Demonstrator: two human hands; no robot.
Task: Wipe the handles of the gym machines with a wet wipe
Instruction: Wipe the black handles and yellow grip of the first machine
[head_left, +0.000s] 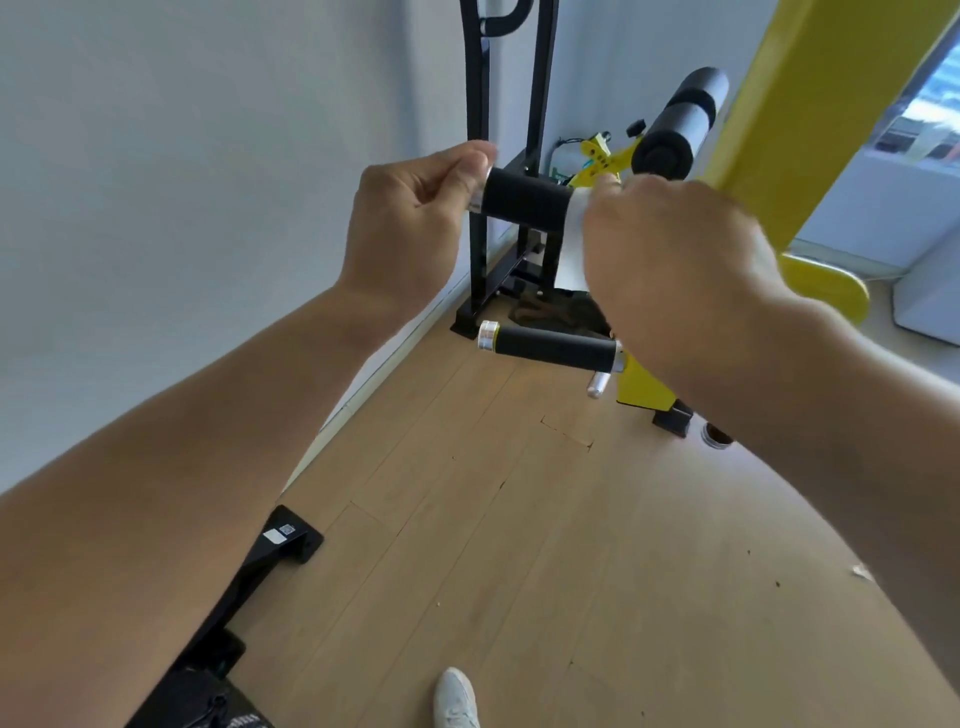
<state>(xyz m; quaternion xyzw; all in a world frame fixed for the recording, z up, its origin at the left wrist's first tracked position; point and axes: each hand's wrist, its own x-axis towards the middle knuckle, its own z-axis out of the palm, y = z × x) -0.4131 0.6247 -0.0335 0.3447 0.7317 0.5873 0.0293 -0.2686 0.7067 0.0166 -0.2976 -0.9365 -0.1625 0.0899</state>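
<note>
Head view. The upper handle (524, 200) is a black foam grip with its long axis roughly horizontal, running left to right across the frame and tilted slightly down toward the right. Its silver end cap points left. It sits at mid-frame, in front of a black upright frame (480, 208) that stands against the white wall (208, 182).

The left hand (415, 218) is at the left end of the upper handle. Its fingers are curled and its fingertips pinch the silver end cap.

The right hand (675, 260) is at the right end of the same handle. Its fingers are curled around the white wipe (571, 239), pressing it onto the handle. The loose part of the wipe hangs down below the handle, in front of the palm.

The lower handle (553, 348) lies below the upper one and well apart from it. Its long axis is also near horizontal, dipping to the right. Its silver cap points left; its right end joins a yellow bracket (644, 384), with a short silver pin just beside the joint.

A black foam roller (680, 122) on a yellow arm points up and to the right, behind the right hand. A yellow pillar (810, 104) stands at the right. The floor (519, 545) is light wood. A white shoe (457, 699) shows at the bottom edge, and a black base plate (283, 540) lies at the lower left.
</note>
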